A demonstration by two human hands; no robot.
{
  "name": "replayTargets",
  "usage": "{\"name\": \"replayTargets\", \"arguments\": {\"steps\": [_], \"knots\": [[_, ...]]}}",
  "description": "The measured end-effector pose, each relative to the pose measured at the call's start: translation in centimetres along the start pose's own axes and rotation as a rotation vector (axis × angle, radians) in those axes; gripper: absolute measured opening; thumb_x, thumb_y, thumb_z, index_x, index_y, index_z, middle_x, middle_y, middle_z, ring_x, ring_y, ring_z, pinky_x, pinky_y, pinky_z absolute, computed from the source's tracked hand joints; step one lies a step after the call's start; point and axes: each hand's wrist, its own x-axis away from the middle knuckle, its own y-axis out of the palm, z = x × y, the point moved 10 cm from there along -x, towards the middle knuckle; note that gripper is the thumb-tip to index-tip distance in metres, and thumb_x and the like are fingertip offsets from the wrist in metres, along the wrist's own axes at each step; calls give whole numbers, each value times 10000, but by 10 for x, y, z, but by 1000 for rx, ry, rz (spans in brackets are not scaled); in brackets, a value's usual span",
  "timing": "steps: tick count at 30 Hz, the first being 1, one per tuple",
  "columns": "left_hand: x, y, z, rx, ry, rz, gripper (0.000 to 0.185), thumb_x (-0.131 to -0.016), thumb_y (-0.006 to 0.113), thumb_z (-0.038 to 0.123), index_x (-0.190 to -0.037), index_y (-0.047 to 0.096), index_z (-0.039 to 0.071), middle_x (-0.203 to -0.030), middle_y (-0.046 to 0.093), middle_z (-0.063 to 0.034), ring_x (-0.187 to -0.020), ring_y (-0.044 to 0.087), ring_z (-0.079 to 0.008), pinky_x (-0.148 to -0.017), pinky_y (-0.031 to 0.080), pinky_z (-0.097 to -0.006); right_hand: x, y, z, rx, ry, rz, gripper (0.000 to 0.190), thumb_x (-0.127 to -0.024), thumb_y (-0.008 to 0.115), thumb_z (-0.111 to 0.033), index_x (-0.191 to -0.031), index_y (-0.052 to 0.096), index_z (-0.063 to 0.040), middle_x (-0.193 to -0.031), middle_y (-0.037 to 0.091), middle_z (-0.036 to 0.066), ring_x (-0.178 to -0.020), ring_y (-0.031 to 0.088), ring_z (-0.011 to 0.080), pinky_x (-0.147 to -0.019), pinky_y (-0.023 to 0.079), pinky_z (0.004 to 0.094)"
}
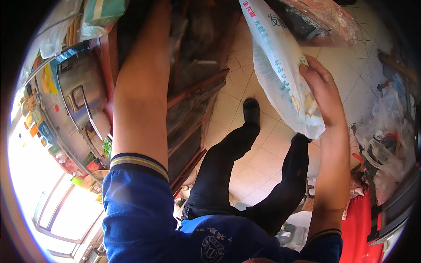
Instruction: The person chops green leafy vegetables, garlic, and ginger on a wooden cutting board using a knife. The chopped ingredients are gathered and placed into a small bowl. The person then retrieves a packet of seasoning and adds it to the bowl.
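My right hand [319, 85] grips the edge of a white printed plastic bag [276, 72], thumb on its near face and fingers behind. The bag hangs long and flattened in front of my legs and bears green and red writing. My left forearm reaches up past the top rim of the picture, beside dark wooden cabinet doors [194, 88]; the left hand itself is out of view. Beyond the bag, at the top, lies a reddish, worn plastic sheet or bag [329, 23] over something dark. What the bag holds cannot be told.
A metal pot or appliance [80, 88] stands at the left among bottles and packets [42, 126]. The cabinet doors jut over the tiled floor [260, 157] left of my legs. Crumpled clear plastic bags [384, 131] and a red cloth or cover [360, 227] are at the right.
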Motion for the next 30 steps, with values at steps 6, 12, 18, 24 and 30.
{"name": "replayTargets", "arguments": {"steps": [6,12,18,24,30], "knots": [[57,13,6,-19,64,131,271,-1103,488,322,-1234,615,122,-1074,693,-76,-913,691,-212,-837,590,-362,-3,-5,9,19,21,48,414,-1040,632,-198,-1369,610,52,-1117,743,96,-954,712,135,-848,551,259],[146,3,-15,-129,-1,474,348,-1090,496,354,-1320,594,112,-1146,682,-87,-925,683,-212,-827,597,-360,13,-17,-4,73,28,8,397,-1047,623,-205,-1349,629,53,-1114,747,101,-931,721,136,-820,572,272],[150,1,-42,72,-130,325,458,-1046,629,385,-1382,569,79,-1200,668,-117,-993,693,-233,-823,599,-402,25,-21,-19,185,10,24,392,-1047,615,-212,-1337,635,50,-1102,743,96,-919,716,137,-806,567,272],[87,38,-81,-15,-255,-57,309,-1094,559,428,-907,612,187,-683,531,50,-483,483,-141,-364,337,-282,22,-36,-15,199,-14,50,388,-1044,615,-217,-1326,640,47,-1089,738,88,-913,704,131,-796,559,270],[55,-25,-90,2,-119,32,279,-1060,605,419,-935,649,173,-731,601,18,-552,553,-153,-439,437,-305,24,-34,-4,192,33,42,381,-1044,609,-196,-1338,638,45,-1096,738,86,-922,699,125,-809,554,269]]}}
